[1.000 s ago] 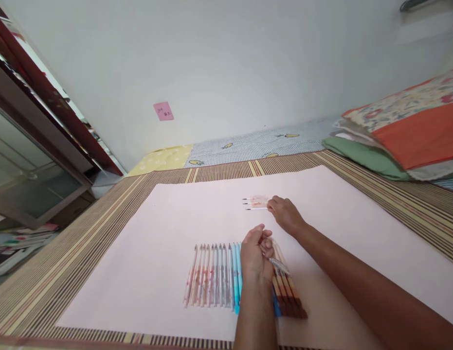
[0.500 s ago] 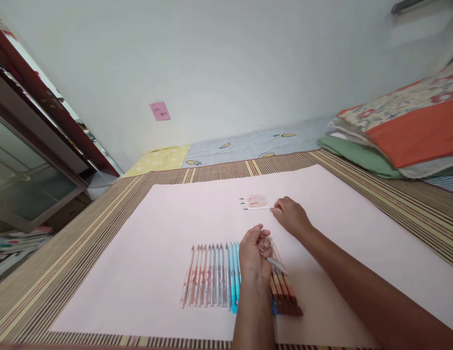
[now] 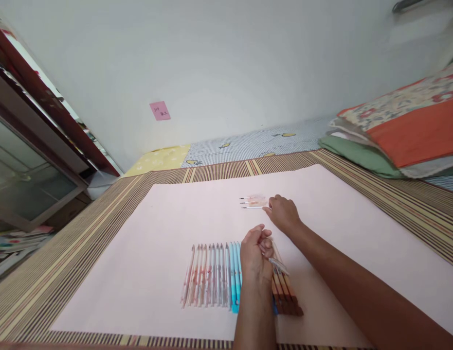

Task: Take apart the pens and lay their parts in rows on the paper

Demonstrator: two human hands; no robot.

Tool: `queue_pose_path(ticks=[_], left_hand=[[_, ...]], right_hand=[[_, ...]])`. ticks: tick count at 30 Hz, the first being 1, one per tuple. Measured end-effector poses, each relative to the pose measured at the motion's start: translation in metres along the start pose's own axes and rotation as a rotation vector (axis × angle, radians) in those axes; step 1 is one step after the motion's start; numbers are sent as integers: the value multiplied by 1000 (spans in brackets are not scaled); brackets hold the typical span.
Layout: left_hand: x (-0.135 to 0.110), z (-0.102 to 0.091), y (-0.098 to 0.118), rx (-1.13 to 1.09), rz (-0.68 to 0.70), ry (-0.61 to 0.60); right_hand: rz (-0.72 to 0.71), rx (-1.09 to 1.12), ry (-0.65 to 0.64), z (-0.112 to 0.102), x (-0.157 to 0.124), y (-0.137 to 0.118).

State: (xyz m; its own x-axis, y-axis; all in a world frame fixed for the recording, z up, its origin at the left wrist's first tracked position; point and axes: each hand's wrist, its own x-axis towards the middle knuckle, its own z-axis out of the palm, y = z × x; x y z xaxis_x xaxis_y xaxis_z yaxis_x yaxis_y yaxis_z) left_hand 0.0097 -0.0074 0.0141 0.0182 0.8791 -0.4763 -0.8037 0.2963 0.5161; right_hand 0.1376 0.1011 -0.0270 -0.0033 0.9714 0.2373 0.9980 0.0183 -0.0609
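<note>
A row of pens (image 3: 215, 274) lies side by side on a pale pink sheet (image 3: 168, 228), pinkish ones at the left, light blue in the middle, brown ones at the right. My left hand (image 3: 256, 253) is curled closed over the row's right part, with a pale pen sticking out of its grip. Farther out lie three pale pens (image 3: 252, 202), tips pointing left. My right hand (image 3: 282, 214) rests palm down at their right ends, its fingertips closed on the nearest one.
The sheet lies on a striped woven mat (image 3: 65, 262). Folded bedding and pillows (image 3: 397, 131) are stacked at the right. A glass-fronted cabinet (image 3: 25, 160) stands at the left, books below it. A pink note (image 3: 159, 111) sticks to the white wall.
My right hand drew back to the right half a second ago and has now slid left again onto the ends of the three far pens. My left hand stayed put.
</note>
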Motion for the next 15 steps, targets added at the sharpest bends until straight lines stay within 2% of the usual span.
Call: queue_pose_path(ticks=[7, 15], left_hand=[[-1, 0, 2, -20, -1, -5], [0, -1, 0, 1, 7, -18]], right_hand=[[7, -24, -50, -6, 2, -6], [13, -10, -45, -3, 3, -5]])
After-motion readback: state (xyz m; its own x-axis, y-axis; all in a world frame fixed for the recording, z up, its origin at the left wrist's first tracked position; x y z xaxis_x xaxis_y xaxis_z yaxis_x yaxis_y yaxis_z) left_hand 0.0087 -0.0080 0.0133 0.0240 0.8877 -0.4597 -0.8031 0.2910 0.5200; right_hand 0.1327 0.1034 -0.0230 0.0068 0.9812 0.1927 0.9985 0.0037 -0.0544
